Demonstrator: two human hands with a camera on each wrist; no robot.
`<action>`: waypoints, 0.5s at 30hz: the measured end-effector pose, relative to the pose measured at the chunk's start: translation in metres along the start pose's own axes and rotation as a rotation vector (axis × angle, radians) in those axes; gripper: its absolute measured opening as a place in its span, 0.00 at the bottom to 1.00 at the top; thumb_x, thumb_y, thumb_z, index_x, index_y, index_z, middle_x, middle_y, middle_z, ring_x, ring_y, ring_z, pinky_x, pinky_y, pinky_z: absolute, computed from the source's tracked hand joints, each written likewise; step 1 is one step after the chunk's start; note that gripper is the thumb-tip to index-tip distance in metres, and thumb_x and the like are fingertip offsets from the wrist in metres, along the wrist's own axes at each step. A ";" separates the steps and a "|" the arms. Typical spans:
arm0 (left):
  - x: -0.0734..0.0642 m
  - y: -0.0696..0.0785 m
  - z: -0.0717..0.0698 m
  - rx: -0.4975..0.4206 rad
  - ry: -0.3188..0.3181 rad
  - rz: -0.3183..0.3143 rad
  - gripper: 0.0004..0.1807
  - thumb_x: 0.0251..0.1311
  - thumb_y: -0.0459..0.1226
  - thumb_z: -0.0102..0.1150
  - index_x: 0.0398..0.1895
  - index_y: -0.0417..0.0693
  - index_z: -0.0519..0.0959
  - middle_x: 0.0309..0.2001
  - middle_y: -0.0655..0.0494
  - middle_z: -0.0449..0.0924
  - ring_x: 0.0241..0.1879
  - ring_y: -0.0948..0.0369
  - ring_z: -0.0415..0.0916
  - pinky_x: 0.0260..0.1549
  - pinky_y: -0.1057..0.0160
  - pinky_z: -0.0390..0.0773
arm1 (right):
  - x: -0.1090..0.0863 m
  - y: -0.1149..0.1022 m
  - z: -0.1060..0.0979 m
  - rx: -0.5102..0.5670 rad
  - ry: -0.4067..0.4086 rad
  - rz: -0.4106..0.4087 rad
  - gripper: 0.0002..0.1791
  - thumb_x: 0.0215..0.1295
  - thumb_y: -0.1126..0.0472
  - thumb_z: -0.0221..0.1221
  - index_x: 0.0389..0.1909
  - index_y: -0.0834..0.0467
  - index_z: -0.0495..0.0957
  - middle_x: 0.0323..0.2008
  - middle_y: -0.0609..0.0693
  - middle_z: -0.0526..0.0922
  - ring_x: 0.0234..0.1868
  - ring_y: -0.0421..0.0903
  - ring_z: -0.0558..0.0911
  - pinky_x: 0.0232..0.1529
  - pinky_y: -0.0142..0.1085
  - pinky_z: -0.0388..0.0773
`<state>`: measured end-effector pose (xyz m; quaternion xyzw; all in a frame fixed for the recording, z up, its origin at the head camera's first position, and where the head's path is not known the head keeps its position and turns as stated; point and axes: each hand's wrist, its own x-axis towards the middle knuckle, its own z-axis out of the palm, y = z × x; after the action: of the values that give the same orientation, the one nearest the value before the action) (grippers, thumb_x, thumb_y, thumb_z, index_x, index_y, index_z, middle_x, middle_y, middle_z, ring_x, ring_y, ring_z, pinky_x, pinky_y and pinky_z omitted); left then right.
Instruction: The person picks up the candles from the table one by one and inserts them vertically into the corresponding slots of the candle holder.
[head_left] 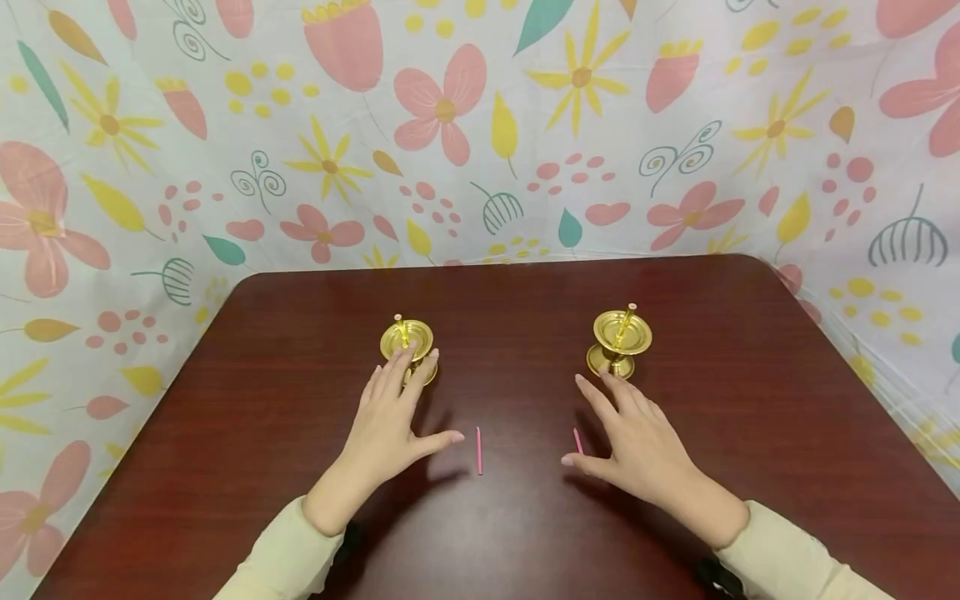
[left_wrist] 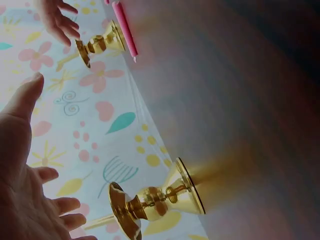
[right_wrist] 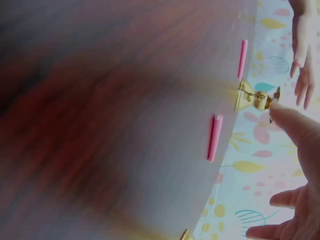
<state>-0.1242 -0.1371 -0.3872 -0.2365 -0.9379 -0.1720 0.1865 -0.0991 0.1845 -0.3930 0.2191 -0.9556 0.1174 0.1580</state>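
Observation:
Two brass lamp stands, each with a shallow dish, a round foot and a thin slanted stem, stand upright on the table. In the head view, my left hand (head_left: 386, 433) hovers with spread fingers in front of the left stand (head_left: 392, 342), its fingertips overlapping the dish. My right hand (head_left: 648, 442), fingers likewise extended, is just on the near side of the right stand (head_left: 624, 335). Neither hand holds anything. A thin pink candle (head_left: 479, 452) lies beside my left thumb. Another pink candle (head_left: 577, 441) is partly hidden by my right thumb; the right wrist view shows its full length (right_wrist: 215, 138).
The dark reddish-brown table (head_left: 510, 533) has rounded far corners. A white cloth (head_left: 480, 192) printed with flowers and leaves hangs along its back and sides. The candles lie between the two hands, nearer to me than the stands.

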 end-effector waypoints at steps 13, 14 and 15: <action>0.004 -0.008 -0.008 -0.078 0.065 -0.145 0.56 0.40 0.59 0.70 0.69 0.41 0.59 0.67 0.40 0.61 0.68 0.44 0.57 0.64 0.37 0.56 | 0.002 -0.008 -0.005 0.003 0.002 0.068 0.43 0.44 0.42 0.70 0.59 0.61 0.71 0.48 0.59 0.77 0.48 0.57 0.76 0.41 0.51 0.75; 0.005 -0.009 -0.008 -0.088 0.062 -0.163 0.56 0.41 0.59 0.70 0.69 0.40 0.58 0.68 0.40 0.60 0.69 0.44 0.55 0.64 0.37 0.56 | 0.002 -0.009 -0.005 0.001 0.003 0.076 0.43 0.44 0.43 0.70 0.59 0.62 0.71 0.47 0.58 0.78 0.47 0.57 0.76 0.41 0.51 0.75; 0.006 -0.010 -0.009 -0.097 0.060 -0.178 0.56 0.41 0.59 0.70 0.70 0.40 0.58 0.69 0.40 0.59 0.70 0.44 0.54 0.64 0.38 0.55 | 0.002 -0.010 -0.005 0.000 0.002 0.084 0.42 0.44 0.42 0.70 0.58 0.62 0.72 0.46 0.58 0.78 0.47 0.57 0.76 0.41 0.50 0.75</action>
<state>-0.1318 -0.1465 -0.3795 -0.1559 -0.9398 -0.2399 0.1867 -0.0952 0.1768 -0.3862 0.1786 -0.9638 0.1241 0.1540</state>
